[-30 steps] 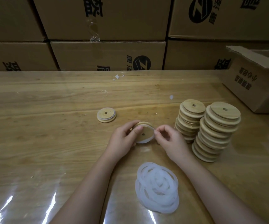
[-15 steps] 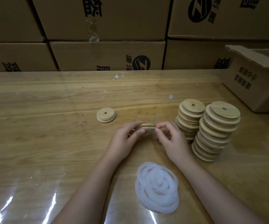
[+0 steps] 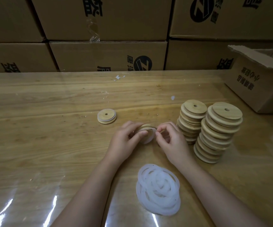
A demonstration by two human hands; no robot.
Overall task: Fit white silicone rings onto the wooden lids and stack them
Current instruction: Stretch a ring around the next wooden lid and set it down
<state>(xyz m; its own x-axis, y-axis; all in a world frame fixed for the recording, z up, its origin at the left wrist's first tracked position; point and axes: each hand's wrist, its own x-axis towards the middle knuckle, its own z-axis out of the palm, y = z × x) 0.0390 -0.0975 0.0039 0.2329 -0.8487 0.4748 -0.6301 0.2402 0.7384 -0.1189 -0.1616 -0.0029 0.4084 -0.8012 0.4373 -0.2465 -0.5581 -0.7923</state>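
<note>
My left hand (image 3: 124,138) grips a wooden lid (image 3: 146,126) while my right fingers (image 3: 161,130) pinch its silicone ring (image 3: 149,136). One ringed lid (image 3: 106,116) is finished; two stacks (image 3: 217,133) and the ring pile (image 3: 158,189) remain.

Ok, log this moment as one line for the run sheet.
step: fitting ring | left hand: holds wooden lid | right hand: pulls white ring at lid edge | finished lid: on table | ring pile: near

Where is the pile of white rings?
In the head view, the pile of white rings lies on the table, near its front edge between the person's two forearms, in front of the hands and left of the lid stacks.
</note>
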